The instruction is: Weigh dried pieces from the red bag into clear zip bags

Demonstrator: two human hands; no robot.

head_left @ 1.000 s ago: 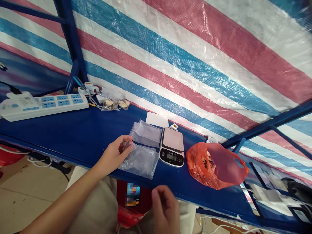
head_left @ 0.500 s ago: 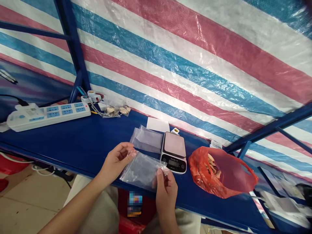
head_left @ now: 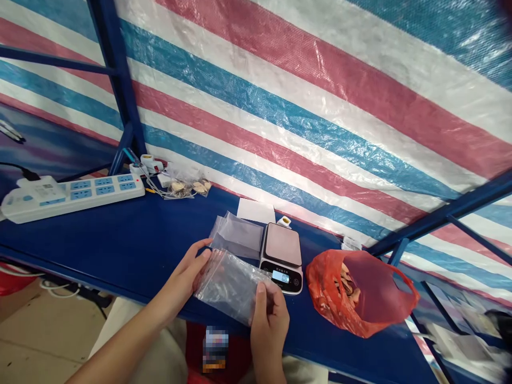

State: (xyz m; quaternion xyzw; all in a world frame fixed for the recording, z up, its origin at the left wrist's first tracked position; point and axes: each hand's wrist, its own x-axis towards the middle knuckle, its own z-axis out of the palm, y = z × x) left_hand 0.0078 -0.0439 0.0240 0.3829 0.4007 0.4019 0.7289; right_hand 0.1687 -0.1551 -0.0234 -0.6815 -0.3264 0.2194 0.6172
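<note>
A clear zip-lock bag (head_left: 232, 285) is stretched flat between my two hands above the front of the blue table. My left hand (head_left: 194, 269) pinches its left edge, and my right hand (head_left: 269, 306) grips its right edge with the thumb on top. No contents show inside the bag. Just behind it lie more flat clear bags (head_left: 240, 234). To their right stands a kitchen scale (head_left: 283, 245) with a lit display and nothing on its plate. Right of the scale, an open red plastic bag (head_left: 360, 298) holds dried slices (head_left: 347, 288), brown and tan.
A white power strip (head_left: 76, 196) lies at the left, with cables and small filled clear bags (head_left: 184, 186) beside it. A white card (head_left: 256, 210) lies behind the scale. Striped sheeting (head_left: 280, 117) and blue frame posts (head_left: 116, 80) close off the back.
The scale's display has gone from dark to lit. Both hands still hold the bag, and my left fingers have shifted slightly at its edge. The view has tilted a little.
</note>
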